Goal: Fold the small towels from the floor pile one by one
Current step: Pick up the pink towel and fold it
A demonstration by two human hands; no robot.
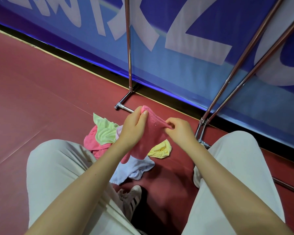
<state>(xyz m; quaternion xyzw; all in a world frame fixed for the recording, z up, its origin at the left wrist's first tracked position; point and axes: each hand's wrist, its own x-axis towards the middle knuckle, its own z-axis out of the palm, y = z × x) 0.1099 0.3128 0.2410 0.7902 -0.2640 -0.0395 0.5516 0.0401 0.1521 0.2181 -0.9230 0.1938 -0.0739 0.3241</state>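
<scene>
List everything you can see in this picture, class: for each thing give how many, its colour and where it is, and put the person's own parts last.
Held towel: one, pink, in both hands above the pile.
Floor towels: four; green on pink at left, yellow at right, pale blue nearest.
Floor: dark red.
Banner: one, blue with white letters, behind.
Rack poles: chrome, before the banner.
Shoe: one, white with black stripes.
Trousers: cream.
Left hand, right hand: each pinches a towel corner.
</scene>
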